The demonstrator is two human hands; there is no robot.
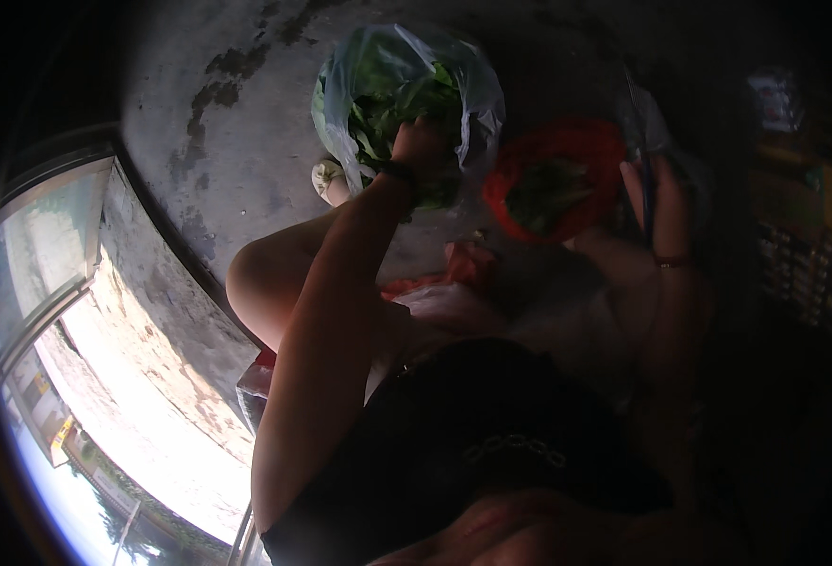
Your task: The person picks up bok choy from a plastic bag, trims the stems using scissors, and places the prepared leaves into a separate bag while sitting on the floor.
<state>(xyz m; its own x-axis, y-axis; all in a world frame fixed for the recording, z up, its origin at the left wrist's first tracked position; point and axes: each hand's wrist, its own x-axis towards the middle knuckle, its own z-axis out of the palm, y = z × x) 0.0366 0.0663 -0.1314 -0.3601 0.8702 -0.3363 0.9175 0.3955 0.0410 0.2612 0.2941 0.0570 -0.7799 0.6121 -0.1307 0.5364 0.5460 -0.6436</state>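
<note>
A large clear plastic bag (334, 99) of leafy greens (380, 113) stands on the floor in front of me. My left hand (423, 145) reaches into its mouth, among the leaves; its fingers are mostly hidden there. To the right, a red plastic bag or basin (603, 152) contains more leafy greens (547, 194). Beside it, my right hand (660, 191) is raised around a long thin tool with a dark handle (646, 194), perhaps a knife; its upper part is dim. Pale plastic shows behind that hand.
Crumpled red plastic (469, 262) and whitish plastic (444, 301) lie near my lap. The concrete floor (154, 120) has dark stains. At left is a glass-paned door (48, 219) with a bright outdoor area beyond. Packaged goods (777, 102) sit in the shade at far right.
</note>
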